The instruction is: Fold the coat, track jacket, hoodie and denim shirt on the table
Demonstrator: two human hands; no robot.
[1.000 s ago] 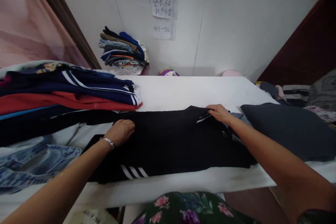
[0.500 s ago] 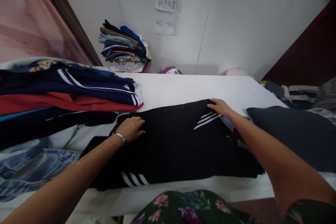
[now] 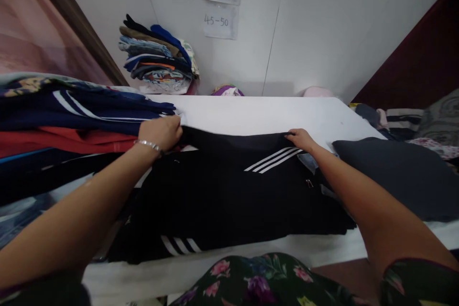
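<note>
A black jacket [image 3: 222, 196] with white stripes lies spread across the white table in front of me. Two sets of stripes show, one near its front edge and one at the far right, and a small metal zip pull is at its right side. My left hand [image 3: 161, 132] is closed on the far left part of the jacket, holding that edge raised off the table. At the far right corner my right hand [image 3: 300, 138] pinches the cloth between thumb and fingers. The jacket's far edge runs taut between both hands.
A pile of folded clothes [image 3: 71, 110] lies to the left, with jeans [image 3: 21, 217] nearer me. Another stack [image 3: 158, 52] stands against the wall. A dark grey garment [image 3: 394, 177] lies right of the jacket. Handwritten paper signs [image 3: 220, 21] hang on the wall.
My left hand has moved away from me, closed on the jacket and lifted its far left edge. My right hand keeps its hold at the right corner.
</note>
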